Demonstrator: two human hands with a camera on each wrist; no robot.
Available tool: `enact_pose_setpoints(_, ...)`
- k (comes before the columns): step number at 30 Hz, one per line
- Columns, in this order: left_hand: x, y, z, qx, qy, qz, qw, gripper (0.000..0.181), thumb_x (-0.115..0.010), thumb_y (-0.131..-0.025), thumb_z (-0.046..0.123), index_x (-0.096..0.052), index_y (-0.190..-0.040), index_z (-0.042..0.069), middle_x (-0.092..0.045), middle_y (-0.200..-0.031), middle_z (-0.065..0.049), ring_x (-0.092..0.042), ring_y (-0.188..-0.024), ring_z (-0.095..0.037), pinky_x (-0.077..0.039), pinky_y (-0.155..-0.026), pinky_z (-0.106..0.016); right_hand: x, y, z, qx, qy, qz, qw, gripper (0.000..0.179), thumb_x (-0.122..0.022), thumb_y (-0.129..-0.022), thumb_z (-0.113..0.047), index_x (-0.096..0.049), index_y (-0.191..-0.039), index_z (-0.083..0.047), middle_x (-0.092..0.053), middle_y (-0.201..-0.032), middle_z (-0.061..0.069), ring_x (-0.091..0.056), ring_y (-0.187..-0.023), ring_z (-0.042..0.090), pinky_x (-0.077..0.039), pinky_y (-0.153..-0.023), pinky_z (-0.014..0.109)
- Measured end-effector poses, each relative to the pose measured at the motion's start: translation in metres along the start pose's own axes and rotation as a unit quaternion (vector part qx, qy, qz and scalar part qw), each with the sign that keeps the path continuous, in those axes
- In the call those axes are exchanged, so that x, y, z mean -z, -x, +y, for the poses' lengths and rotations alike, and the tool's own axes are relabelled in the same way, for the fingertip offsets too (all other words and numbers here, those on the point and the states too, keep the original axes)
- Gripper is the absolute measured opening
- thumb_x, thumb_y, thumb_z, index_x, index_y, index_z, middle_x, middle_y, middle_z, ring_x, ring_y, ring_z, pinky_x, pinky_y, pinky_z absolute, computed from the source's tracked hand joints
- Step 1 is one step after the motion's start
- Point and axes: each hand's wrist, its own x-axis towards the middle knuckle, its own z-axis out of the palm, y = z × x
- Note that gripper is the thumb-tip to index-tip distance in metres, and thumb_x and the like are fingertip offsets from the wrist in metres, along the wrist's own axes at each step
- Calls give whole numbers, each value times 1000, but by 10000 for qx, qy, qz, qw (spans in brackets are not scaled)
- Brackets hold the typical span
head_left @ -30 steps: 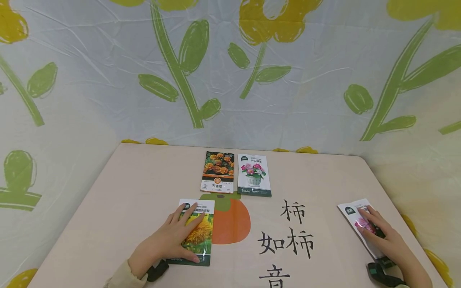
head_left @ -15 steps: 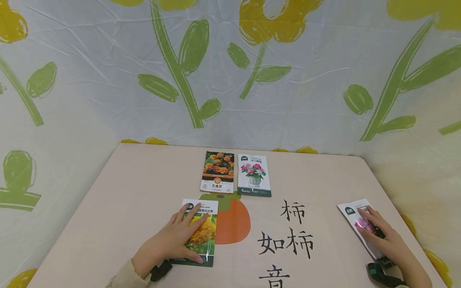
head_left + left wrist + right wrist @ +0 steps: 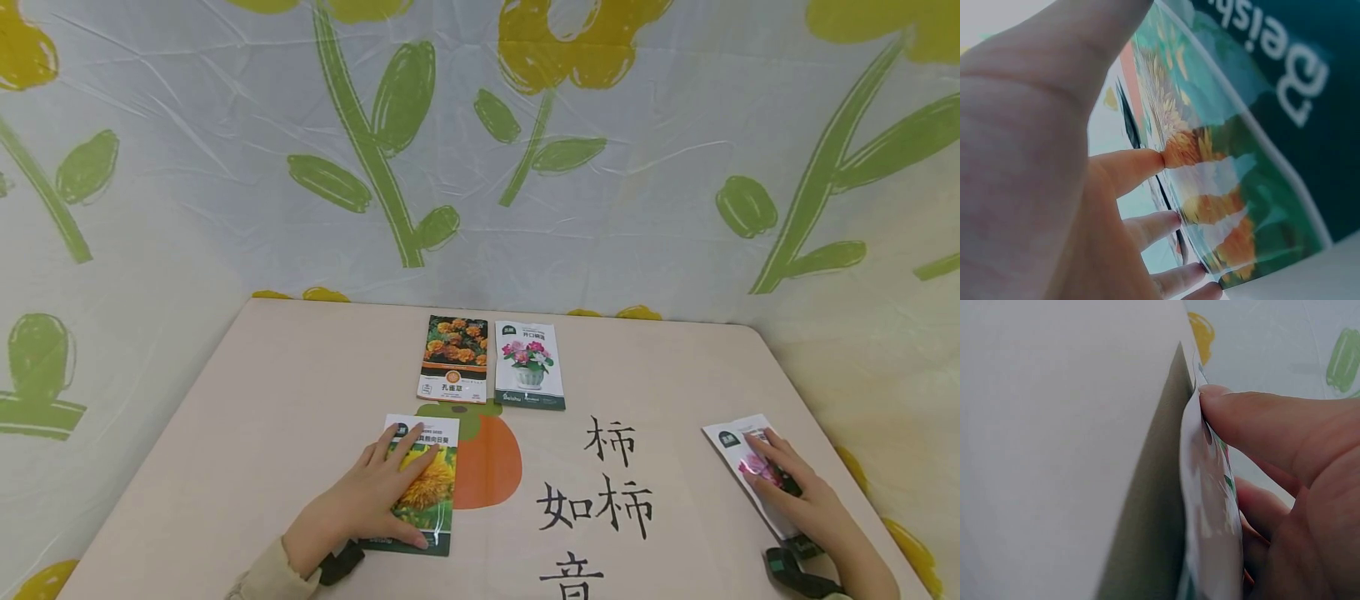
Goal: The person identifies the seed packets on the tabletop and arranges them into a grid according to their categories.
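A seed packet (image 3: 429, 487) with a yellow sunflower-like bloom and a green lower band lies left of the table's middle. My left hand (image 3: 363, 504) rests on it, fingers spread and fingertips on its glossy front; its thumb lies near the lower edge. In the left wrist view the fingertips touch the shiny packet (image 3: 1272, 206). At the far right, my right hand (image 3: 810, 500) lies over a tilted white seed packet (image 3: 735, 443) with pink flowers, hiding much of its right side. The right wrist view shows thumb and fingers against the front of this packet (image 3: 1213, 512).
Two more seed packets lie side by side at the back: one with orange marigolds (image 3: 453, 354), one with pink potted flowers (image 3: 529, 367). The pale tabletop (image 3: 315, 375) bears a printed persimmon (image 3: 491, 462) and black characters. A flower-printed cloth (image 3: 630, 208) surrounds it.
My left hand has slid the sunflower packet slightly to the right, further over the printed persimmon. My right hand and its packet have stayed in place.
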Motion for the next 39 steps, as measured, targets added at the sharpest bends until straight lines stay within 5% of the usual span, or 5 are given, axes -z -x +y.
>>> enact_pose_setpoints(39, -2, -12, 10, -50, -203, -60, 9998, 116, -69, -66, 79, -28, -158, 20, -10, -165, -15, -11, -145, -51, -24, -112, -65, 0, 1, -2, 109, -41, 75, 9999, 62, -57, -100, -24, -31, -155, -12, -1, -164, 21, 14, -148, 41, 4, -96, 85)
